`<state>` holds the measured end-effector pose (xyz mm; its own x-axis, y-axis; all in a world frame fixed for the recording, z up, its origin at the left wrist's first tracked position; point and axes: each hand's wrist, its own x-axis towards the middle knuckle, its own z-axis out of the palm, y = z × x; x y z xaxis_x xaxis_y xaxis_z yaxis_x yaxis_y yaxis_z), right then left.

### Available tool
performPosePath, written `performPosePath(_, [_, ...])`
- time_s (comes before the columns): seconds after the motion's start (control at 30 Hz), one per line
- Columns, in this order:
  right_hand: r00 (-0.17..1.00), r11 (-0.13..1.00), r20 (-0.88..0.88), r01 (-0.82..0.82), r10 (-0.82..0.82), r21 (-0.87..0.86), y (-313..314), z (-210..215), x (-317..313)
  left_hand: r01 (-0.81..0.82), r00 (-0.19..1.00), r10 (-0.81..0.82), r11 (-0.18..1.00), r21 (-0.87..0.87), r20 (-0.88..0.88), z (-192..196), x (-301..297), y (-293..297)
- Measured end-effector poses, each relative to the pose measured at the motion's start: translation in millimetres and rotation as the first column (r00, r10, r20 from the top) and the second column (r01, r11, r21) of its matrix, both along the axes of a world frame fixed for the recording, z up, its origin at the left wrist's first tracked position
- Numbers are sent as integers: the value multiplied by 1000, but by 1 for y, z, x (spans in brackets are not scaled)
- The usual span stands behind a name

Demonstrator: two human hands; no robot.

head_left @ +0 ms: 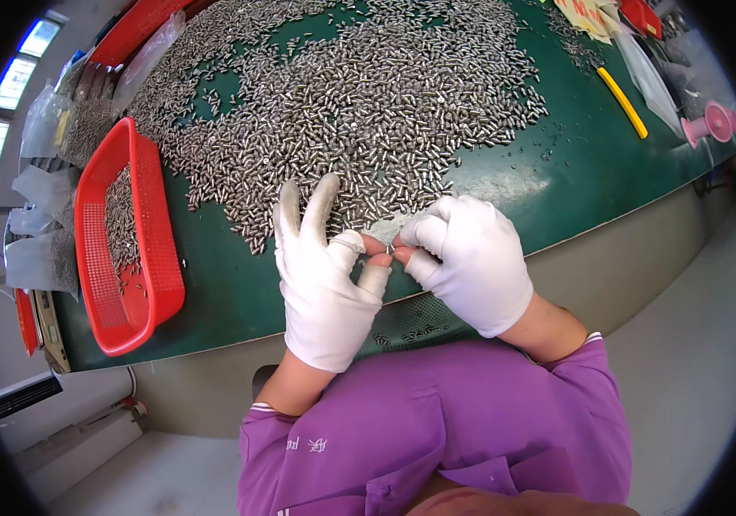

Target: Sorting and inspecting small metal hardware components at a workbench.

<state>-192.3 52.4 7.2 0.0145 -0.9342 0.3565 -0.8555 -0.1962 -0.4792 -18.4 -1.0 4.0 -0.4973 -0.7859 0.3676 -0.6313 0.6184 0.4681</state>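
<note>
My left hand (320,292) and my right hand (478,267) meet above the near edge of the green table, both in white gloves with bare thumb and index tips. Between these tips is a tiny silvery metal piece (390,248), pinched from both sides; its exact shape is too small to make out. The other fingers of my left hand stretch up toward a broad heap of small cylindrical metal parts (368,112). My right hand's remaining fingers are curled.
A red plastic basket (170,279) with similar parts stands at left, beside filled clear bags (41,261). Under the table edge, a dark green mesh tray (432,311) holds a few pieces. A yellow strip-shaped tool (622,102) and a pink spool (714,125) are at right.
</note>
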Motion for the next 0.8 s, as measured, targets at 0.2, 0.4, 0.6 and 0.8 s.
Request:
performPosePath(0.2, [1000,1000,30,4,-5,10,-1,1,1,1,1000,-1,1000,18,-14,2,-2,0])
performPosePath(0.4, [999,1000,47,-4,3,18,0,2,1,-3,1000,3,1000,30,2,2,-1,1])
performPosePath(0.6, [999,999,49,-19,17,42,0,2,-1,19,999,-19,1000,23,30,3,1,0])
performPosePath(0.8, [984,979,57,-174,169,101,5,2,-14,184,982,-185,982,45,31,12,5,0])
